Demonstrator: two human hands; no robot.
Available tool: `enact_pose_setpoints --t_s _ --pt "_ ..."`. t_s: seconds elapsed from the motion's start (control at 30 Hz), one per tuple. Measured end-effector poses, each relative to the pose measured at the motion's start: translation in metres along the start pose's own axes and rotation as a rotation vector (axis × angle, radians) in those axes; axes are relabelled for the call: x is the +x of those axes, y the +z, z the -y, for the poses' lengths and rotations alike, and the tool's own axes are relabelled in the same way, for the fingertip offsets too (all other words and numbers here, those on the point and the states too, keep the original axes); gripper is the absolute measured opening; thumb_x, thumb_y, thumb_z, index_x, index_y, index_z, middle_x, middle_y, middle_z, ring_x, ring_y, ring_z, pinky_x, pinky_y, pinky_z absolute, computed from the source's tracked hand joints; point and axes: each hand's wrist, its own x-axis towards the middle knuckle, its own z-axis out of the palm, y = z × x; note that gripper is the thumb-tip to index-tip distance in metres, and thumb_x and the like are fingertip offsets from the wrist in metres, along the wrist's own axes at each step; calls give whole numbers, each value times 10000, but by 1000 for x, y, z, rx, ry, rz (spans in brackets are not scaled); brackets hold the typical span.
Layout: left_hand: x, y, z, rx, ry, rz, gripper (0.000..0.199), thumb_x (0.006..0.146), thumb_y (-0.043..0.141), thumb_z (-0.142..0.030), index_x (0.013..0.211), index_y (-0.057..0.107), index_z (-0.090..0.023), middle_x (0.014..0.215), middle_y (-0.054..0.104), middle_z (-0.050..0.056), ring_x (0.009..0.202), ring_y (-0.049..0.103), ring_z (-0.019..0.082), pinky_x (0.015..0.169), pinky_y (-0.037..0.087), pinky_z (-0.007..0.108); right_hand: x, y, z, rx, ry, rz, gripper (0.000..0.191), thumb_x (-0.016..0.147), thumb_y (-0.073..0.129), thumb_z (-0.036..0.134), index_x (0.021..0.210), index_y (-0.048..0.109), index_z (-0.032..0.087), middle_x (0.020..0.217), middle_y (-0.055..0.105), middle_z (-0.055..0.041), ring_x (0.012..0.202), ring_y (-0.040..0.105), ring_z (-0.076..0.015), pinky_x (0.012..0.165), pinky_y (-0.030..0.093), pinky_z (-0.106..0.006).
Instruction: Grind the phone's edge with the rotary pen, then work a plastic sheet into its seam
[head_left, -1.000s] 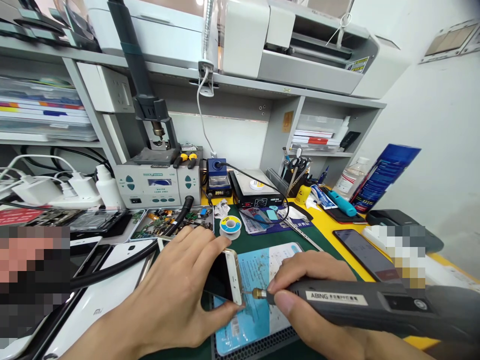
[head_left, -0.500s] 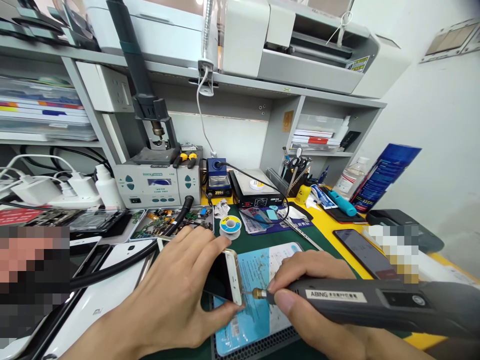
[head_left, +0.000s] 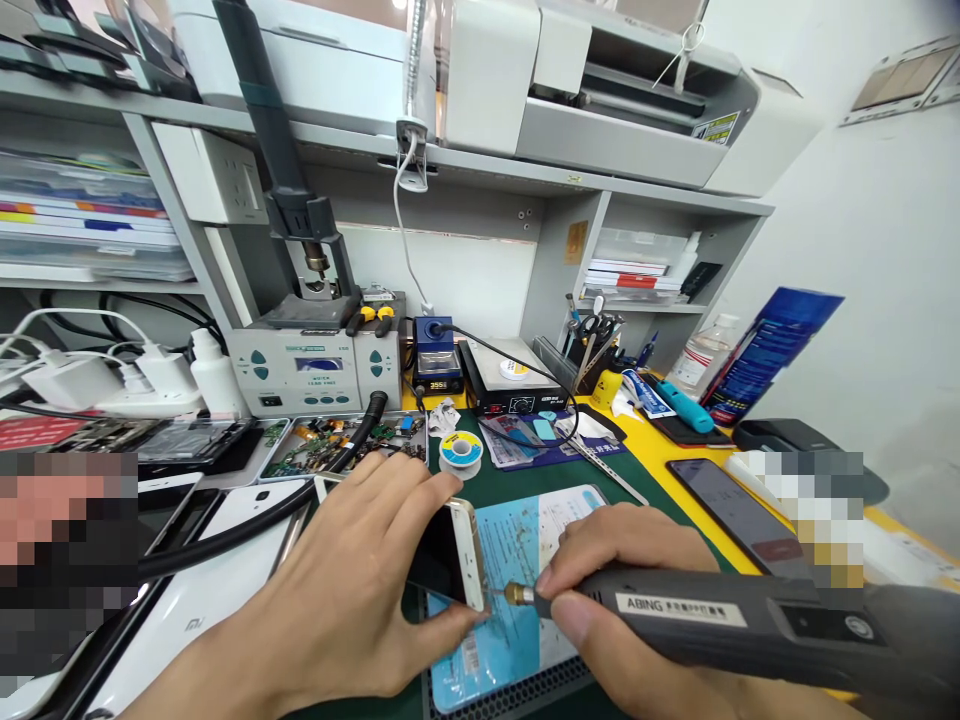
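A phone with a white and gold frame [head_left: 466, 555] stands tilted on its side, its dark screen partly behind my fingers. My left hand [head_left: 367, 575] wraps round it, thumb at the lower corner. My right hand [head_left: 622, 590] grips a dark grey rotary pen tool [head_left: 675, 615] near its brass collet. The tool's thin tip points left at the phone's end edge; whether it touches is too small to tell. Beneath both lies a blue and white packet [head_left: 517, 560] with brown specks on it, on a black perforated mat.
A solder spool [head_left: 460, 452] sits behind the phone. A black hose [head_left: 247, 528] crosses white phones at the left. Behind are a parts tray [head_left: 352, 440], a grey hot-air station [head_left: 315, 370] and a heating plate [head_left: 517, 375]. Another phone [head_left: 724, 510] lies at the right.
My right hand and the pen tool have shifted slightly, the tool's rear end dropping a little lower. My left hand and the phone have hardly moved.
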Motion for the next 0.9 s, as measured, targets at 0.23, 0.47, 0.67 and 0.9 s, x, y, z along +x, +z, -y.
enact_pose_setpoints --t_s 0.23,0.47,0.67,0.9 --pt "0 -1 -1 3 -3 1 577 804 728 -409 1259 462 -176 1024 592 80 907 590 270 816 491 426 6 -9 1 -34 65 118 105 807 647 205 730 710 240 688 741 44 585 690 -109 588 479 -214" --pt "-4 0 5 60 80 -49 620 839 744 -577 1206 503 -139 1015 630 91 919 604 268 837 481 414 15 -15 4 31 189 204 138 844 660 229 720 708 193 673 708 8 578 644 -115 546 474 -201" --pt "-12 -8 6 53 123 -26 553 918 624 -626 1186 539 -150 962 656 68 854 632 222 762 491 359 13 -12 -3 318 373 164 161 857 671 244 712 697 180 561 584 47 386 458 -61 401 371 -192" --pt "-36 -11 2 80 6 44 365 905 730 -383 1161 567 -182 1123 645 83 1047 633 246 899 484 396 16 -14 -5 440 362 201 126 817 674 209 699 695 169 526 607 30 443 517 -91 441 416 -194"
